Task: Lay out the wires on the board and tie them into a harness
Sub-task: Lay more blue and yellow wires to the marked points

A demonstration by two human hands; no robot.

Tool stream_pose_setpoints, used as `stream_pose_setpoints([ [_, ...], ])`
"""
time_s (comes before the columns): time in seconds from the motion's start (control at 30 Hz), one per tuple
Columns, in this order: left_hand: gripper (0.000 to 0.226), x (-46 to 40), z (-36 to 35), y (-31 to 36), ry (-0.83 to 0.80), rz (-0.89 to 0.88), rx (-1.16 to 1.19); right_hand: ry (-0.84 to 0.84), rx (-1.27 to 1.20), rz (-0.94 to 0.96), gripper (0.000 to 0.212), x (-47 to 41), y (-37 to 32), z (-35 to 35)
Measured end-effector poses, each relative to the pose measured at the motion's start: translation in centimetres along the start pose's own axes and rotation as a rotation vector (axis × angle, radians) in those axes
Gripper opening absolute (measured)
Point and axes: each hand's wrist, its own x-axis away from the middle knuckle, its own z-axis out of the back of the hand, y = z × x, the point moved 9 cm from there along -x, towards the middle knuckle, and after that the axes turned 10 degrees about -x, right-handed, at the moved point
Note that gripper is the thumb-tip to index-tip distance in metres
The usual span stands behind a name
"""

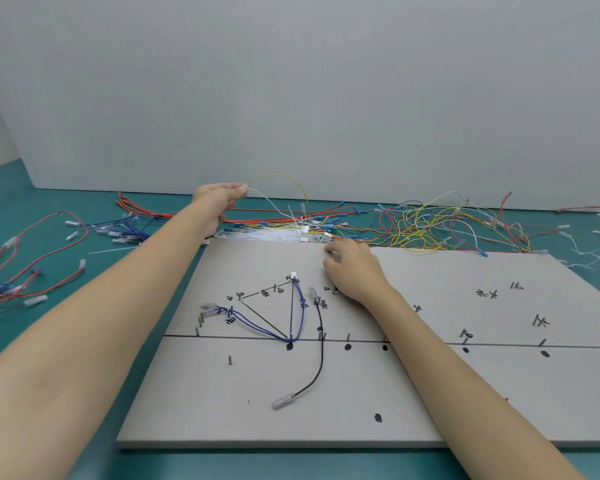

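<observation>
the left hand [219, 199] pinches a thin yellow wire [284, 180] and a thin white wire [269, 200], lifting them at 11 o'clock, likely to free them from the tangled wire pile [430, 223]. the right hand [352, 268], fingers curled and holding nothing visible, rests at 12 o'clock on the grey pegged layout board [430, 393], probably steadying it; blue wires [257, 327] and a black wire [321, 358] already lie routed there.

light: bright, even, soft shadows | edges: wide-angle bowing | blur: btm-left corner, slight

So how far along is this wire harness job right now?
Early stage. Done: blue wires and a black wire are routed around pins on the board. In hand: the left hand lifts a yellow wire and a white wire from the pile; the right hand rests on the board. Left: most marked positions on the right are bare, and no ties are visible on the laid wires.
</observation>
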Motion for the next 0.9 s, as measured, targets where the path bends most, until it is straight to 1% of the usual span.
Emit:
stream_pose_setpoints([
  [0.17,0.001,0.0,-0.9,0.8,-0.076,-0.008,0.25,0.0,0.008,-0.003,0.039,0.0,0.0,0.0],
  [0.23,0.004,-0.1,-1.0,1.3,-0.102,-0.019,0.382,0.0,0.005,-0.003,0.039,0.0,0.0,0.0],
  [0.33,0.003,-0.1,-0.2,1.9,-0.068,-0.032,0.594,0.0,-0.004,-0.004,0.039,0.0,0.0,0.0],
  [0.43,0.01,-0.1,0.8,2.3,-0.012,-0.032,0.729,0.003,-0.009,-0.005,0.039,0.0,0.1,0.0],
  [0.6,0.005,0.4,2.0,2.9,0.0,-0.018,0.811,-0.002,-0.012,-0.005,0.037,0.1,0.0,0.0],
  [0.77,0.005,1.8,2.0,4.0,-0.078,-0.018,0.787,-0.021,-0.056,-0.024,0.038,0.0,0.3,0.0],
  [0.83,0.007,2.5,1.8,4.4,-0.111,-0.021,0.773,-0.013,-0.148,-0.037,0.04,0.0,0.4,0.3],
  [0.9,0.009,3.3,1.5,4.9,-0.145,-0.028,0.754,0.029,-0.295,-0.042,0.04,0.0,0.5,0.9],
])
